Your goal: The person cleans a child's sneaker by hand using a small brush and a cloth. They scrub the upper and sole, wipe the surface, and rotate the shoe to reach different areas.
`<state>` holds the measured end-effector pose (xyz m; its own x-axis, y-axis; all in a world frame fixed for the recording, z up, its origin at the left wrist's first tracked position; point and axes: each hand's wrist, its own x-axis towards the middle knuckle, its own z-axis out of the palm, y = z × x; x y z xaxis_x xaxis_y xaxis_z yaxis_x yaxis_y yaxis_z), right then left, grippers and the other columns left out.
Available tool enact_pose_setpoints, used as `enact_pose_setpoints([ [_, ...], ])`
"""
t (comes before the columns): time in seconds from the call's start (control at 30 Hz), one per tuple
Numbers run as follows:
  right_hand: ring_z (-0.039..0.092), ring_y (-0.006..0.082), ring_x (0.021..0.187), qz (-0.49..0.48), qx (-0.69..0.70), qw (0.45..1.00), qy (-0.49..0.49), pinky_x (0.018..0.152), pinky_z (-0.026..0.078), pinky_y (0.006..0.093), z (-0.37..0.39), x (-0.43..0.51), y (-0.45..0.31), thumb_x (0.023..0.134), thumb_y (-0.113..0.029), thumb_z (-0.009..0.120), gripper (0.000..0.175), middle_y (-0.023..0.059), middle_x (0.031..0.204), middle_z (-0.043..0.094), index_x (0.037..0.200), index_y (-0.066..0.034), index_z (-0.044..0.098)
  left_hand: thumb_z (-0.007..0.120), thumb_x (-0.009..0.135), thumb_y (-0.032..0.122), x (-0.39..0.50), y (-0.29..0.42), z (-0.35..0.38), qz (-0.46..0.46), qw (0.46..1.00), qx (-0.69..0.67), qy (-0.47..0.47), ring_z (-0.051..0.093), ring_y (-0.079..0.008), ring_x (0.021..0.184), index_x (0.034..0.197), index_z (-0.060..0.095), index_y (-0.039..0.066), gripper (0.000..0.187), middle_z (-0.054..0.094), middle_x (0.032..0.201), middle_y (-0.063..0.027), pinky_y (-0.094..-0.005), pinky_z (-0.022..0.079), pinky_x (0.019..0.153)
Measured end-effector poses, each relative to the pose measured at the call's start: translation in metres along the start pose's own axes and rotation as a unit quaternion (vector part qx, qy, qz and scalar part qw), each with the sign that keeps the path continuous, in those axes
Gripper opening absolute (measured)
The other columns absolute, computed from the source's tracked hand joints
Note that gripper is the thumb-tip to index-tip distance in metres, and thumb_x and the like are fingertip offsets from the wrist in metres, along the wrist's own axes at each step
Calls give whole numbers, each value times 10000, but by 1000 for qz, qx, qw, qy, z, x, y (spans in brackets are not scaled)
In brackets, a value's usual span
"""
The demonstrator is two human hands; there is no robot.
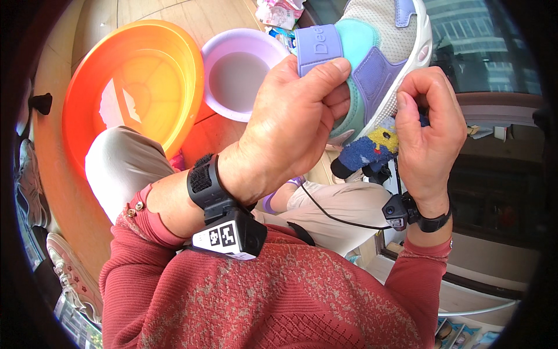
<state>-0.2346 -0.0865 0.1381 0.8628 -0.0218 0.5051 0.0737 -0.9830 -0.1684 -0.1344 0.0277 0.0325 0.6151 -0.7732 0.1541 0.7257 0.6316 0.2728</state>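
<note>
A child-style sneaker [366, 65] in white mesh, teal and lavender, with a white sole, is held up at the upper right. My left hand [301, 109] grips its collar and wide lavender strap, thumb on the strap's end. At the sole's edge, my right hand [429, 118] has thumb and forefinger pinched together. Under that hand hangs a fuzzy blue and yellow cloth item [370, 148] with dark ends, its upper part hidden by my fingers; it lies close against the sole. A black device is strapped to each wrist.
An orange plastic basin [72, 109] stands at the left, beside a smaller lavender basin [211, 98] holding cloudy liquid. Crumpled packets [279, 15] lie behind them. More shoes [72, 275] line the left edge. A glass pane [488, 48] is at the right, and a black cable crosses my lap.
</note>
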Motion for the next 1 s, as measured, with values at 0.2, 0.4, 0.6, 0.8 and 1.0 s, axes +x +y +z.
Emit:
enact_pose_setpoints([
  [0.2, 552, 213, 707, 10, 0, 1000, -6, 662, 459, 296, -6, -1, -1, 878, 78, 617, 99, 95, 838, 545, 926, 3, 574, 629, 1029, 130, 0, 2, -7, -4, 999, -34, -33, 617, -89, 846, 1059, 645, 59, 79, 667, 957, 8, -283, 538, 846],
  [0.4, 547, 215, 725, 1, -45, 999, -4, 667, 453, 297, -15, -4, 3, 895, 71, 614, 91, 92, 851, 542, 935, 2, 573, 616, 1034, 122, 3, 7, -9, -10, 996, -63, -59, 659, -121, 905, 1114, 642, 29, 126, 693, 1023, -28, -301, 555, 885],
  [0.6, 531, 208, 749, 20, -81, 996, 23, 686, 452, 285, -30, -11, 14, 905, 72, 606, 86, 86, 869, 546, 944, 7, 566, 574, 1049, 98, 5, 6, -5, 2, 999, 19, 40, 695, -230, 1119, 1246, 585, -47, 245, 696, 1212, -138, -382, 551, 1031],
  [0.8, 527, 183, 760, 67, -95, 992, 47, 705, 450, 270, -42, -24, 23, 918, 63, 597, 69, 72, 869, 547, 945, 8, 566, 599, 1040, 107, 8, 13, -14, -10, 998, -55, -36, 709, -158, 953, 1140, 647, -5, 157, 721, 1085, -75, -322, 582, 912],
  [1.0, 438, 40, 761, 207, 127, 969, 49, 674, 366, 194, -50, -40, 43, 1017, -45, 581, 52, -43, 877, 521, 984, -8, 597, 637, 1012, 59, 19, 30, -35, -8, 997, -62, -50, 676, -135, 836, 1058, 641, 5, 70, 693, 974, -52, -253, 577, 773],
])
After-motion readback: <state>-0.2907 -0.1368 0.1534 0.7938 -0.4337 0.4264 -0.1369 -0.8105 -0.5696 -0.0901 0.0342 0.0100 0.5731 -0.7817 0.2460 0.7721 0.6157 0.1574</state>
